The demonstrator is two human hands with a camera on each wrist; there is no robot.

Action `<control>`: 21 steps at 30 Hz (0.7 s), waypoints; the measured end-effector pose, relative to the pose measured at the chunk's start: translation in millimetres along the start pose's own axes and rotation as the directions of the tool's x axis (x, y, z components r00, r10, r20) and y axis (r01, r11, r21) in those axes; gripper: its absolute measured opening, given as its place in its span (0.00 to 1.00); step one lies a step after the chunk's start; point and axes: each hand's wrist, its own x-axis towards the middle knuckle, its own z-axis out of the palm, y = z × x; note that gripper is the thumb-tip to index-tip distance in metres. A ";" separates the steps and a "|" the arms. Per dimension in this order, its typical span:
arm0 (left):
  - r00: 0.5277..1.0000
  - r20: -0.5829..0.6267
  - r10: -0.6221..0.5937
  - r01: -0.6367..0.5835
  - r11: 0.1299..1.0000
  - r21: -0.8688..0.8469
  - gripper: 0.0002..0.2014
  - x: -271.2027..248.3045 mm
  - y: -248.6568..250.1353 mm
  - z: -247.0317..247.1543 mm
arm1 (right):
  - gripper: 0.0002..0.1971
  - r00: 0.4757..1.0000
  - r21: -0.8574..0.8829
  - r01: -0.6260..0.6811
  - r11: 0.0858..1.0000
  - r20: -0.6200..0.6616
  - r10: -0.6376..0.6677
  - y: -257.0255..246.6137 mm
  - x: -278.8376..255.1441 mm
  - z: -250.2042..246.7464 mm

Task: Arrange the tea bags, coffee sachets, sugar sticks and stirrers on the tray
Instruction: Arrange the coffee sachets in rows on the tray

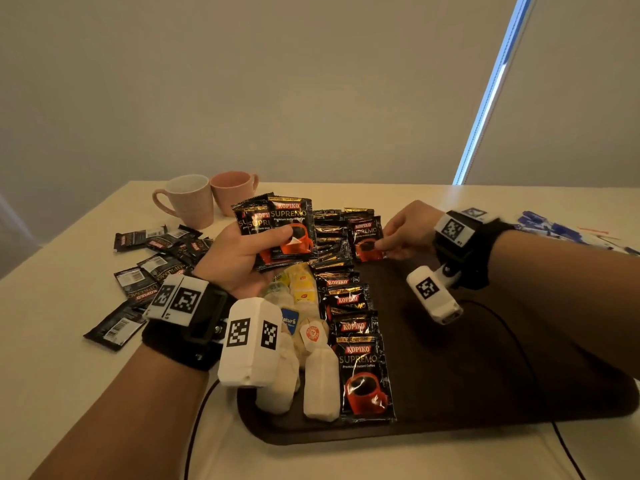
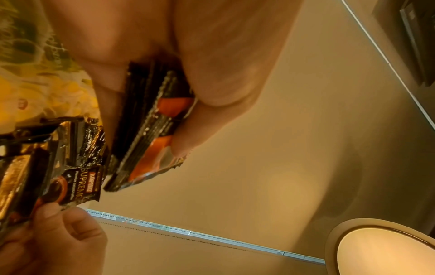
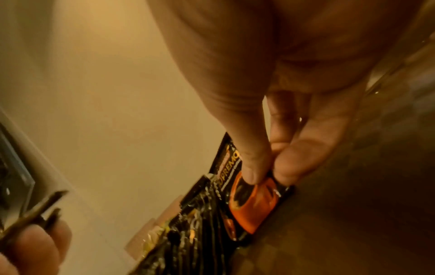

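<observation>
My left hand [image 1: 242,251] grips a fanned stack of black Kopiko coffee sachets [image 1: 277,230], thumb across the front; the left wrist view shows the stack [image 2: 150,130] edge-on. My right hand [image 1: 398,237] pinches the lower corner of one coffee sachet [image 1: 367,239] between thumb and forefinger at the far end of a row of sachets [image 1: 349,306] on the dark brown tray [image 1: 485,358]. The right wrist view shows this pinched sachet [image 3: 249,201]. Tea bags [image 1: 311,341] lie in a column left of the sachet row.
Loose coffee sachets [image 1: 149,271] lie on the table left of the tray. Two pink mugs [image 1: 188,200] stand at the back. Blue sugar sticks [image 1: 561,232] and thin stirrers lie at the far right. A black cable [image 1: 519,341] crosses the tray.
</observation>
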 end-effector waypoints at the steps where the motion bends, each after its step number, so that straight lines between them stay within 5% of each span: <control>1: 1.000 -0.002 -0.002 0.002 1.000 -0.001 0.16 0.5 -0.1 -1.1 | 0.07 1.000 -0.010 -0.012 1.000 0.002 0.012 -1.3 3.6 2.1; 16: 0.999 -0.038 -0.026 0.026 1.000 0.015 0.21 2.7 -0.7 -4.7 | 0.17 0.994 -0.035 -0.111 0.993 -0.014 0.110 -3.7 14.0 4.8; 21: 1.000 0.009 -0.018 0.018 1.000 0.003 0.16 -0.3 0.0 0.1 | 0.19 0.980 -0.162 0.117 0.980 -0.142 -0.141 -11.7 0.2 -7.3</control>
